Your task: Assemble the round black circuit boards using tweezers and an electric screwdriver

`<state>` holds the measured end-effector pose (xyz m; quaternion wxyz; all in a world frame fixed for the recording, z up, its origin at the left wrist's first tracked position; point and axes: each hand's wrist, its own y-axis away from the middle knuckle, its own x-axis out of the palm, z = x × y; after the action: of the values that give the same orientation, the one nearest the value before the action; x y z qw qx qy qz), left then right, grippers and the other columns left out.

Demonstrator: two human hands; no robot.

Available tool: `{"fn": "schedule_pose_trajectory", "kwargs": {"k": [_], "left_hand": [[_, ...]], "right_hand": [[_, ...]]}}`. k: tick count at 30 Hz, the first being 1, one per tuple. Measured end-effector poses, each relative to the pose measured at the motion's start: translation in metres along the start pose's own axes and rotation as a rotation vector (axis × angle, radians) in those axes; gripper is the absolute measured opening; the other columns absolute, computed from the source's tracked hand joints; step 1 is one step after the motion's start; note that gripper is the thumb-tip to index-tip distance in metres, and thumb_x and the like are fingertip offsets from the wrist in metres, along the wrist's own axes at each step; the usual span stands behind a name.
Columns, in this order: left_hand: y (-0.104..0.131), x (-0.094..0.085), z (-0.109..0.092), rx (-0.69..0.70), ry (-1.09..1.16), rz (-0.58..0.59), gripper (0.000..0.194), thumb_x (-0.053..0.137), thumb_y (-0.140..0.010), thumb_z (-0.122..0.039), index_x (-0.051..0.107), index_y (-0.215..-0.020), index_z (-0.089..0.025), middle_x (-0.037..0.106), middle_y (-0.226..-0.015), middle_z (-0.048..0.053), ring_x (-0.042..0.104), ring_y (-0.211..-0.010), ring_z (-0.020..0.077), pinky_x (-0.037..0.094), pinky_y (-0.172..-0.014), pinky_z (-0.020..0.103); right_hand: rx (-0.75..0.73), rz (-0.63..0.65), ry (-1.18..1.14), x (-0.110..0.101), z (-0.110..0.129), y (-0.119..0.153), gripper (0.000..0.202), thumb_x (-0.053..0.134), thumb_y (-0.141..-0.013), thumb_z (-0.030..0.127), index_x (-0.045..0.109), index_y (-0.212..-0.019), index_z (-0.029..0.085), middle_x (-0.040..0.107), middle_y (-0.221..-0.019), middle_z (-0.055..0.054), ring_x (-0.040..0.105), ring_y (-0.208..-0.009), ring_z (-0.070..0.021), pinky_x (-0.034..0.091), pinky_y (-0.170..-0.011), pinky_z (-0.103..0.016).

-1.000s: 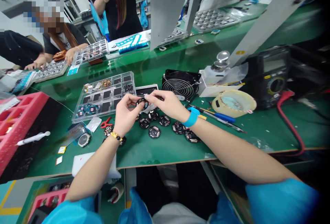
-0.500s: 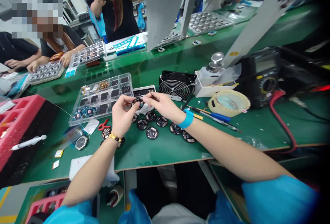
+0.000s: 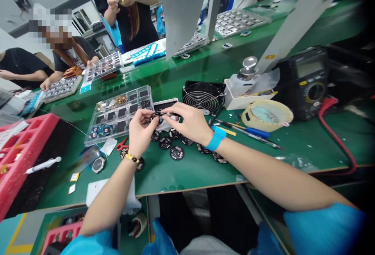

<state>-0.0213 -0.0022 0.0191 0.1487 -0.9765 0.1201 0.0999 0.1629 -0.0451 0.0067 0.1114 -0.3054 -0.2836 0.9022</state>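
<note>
My left hand (image 3: 142,131) is closed, pinching a round black electronic part (image 3: 156,118) by its edge between thumb and fingers. Right against that part is my right hand (image 3: 190,124), closed on dark thin tweezers (image 3: 173,114) whose tips reach the part's face; what they grip there is too small to make out. Below both hands, several more round black parts lie on the green table, one of them (image 3: 177,152) nearest the front. A red clip (image 3: 122,144) rests beside my left wrist.
Behind my left hand stands a clear compartment tray (image 3: 117,134) with small parts. A fan (image 3: 202,97), a yellowish bowl (image 3: 267,117), pens (image 3: 254,131) and a multimeter (image 3: 310,79) are to the right. A red foam tray (image 3: 26,153) is far left. Co-workers sit and stand across the table.
My right hand's fingers and the tweezers have tilted slightly at the round part. My left hand keeps its hold. The whole view has shifted a little with my head.
</note>
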Motion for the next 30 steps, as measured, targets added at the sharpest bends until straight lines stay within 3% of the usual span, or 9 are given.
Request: {"fn": "schedule_pose_trajectory", "kwargs": {"k": [6,11,19,30], "left_hand": [[0.0018,0.0027,-0.0001,-0.028,0.007,0.046,0.026,0.080,-0.082,-0.032,0.065,-0.098,-0.019,0.069,-0.097,0.006,0.068,-0.091,0.0191,0.065,-0.066,0.027],[0.0037,0.0042,0.0018,0.020,-0.117,0.035,0.019,0.076,-0.086,-0.029,0.067,-0.099,-0.019,0.070,-0.098,0.006,0.069,-0.091,0.0179,0.060,-0.066,0.023],[0.0026,0.0031,0.0056,0.044,-0.118,-0.007,0.019,0.075,-0.086,-0.027,0.067,-0.101,-0.019,0.071,-0.098,0.006,0.070,-0.089,0.0173,0.060,-0.065,0.023],[0.0004,0.0038,0.0077,0.079,-0.117,-0.016,0.016,0.074,-0.085,-0.024,0.068,-0.099,-0.019,0.072,-0.095,0.005,0.071,-0.086,0.0161,0.061,-0.066,0.022]], "right_hand": [[-0.012,-0.035,0.037,-0.0011,0.0002,-0.0006,0.011,0.065,-0.097,0.022,0.076,-0.095,0.021,0.078,-0.099,-0.005,0.070,-0.085,-0.0200,0.051,-0.075,-0.032],[0.036,-0.014,0.042,-0.0016,0.0017,-0.0007,0.007,0.066,-0.092,0.019,0.071,-0.089,0.020,0.075,-0.091,-0.004,0.066,-0.077,-0.0178,0.049,-0.071,-0.031],[0.206,0.131,-0.268,0.0061,-0.0040,-0.0012,0.010,0.067,-0.087,0.027,0.071,-0.085,0.018,0.069,-0.077,0.000,0.059,-0.068,-0.0137,0.045,-0.064,-0.028],[0.110,0.145,-0.272,0.0028,0.0055,0.0018,0.009,0.065,-0.089,0.026,0.068,-0.087,0.018,0.066,-0.079,-0.001,0.059,-0.070,-0.0148,0.044,-0.065,-0.029]]}}
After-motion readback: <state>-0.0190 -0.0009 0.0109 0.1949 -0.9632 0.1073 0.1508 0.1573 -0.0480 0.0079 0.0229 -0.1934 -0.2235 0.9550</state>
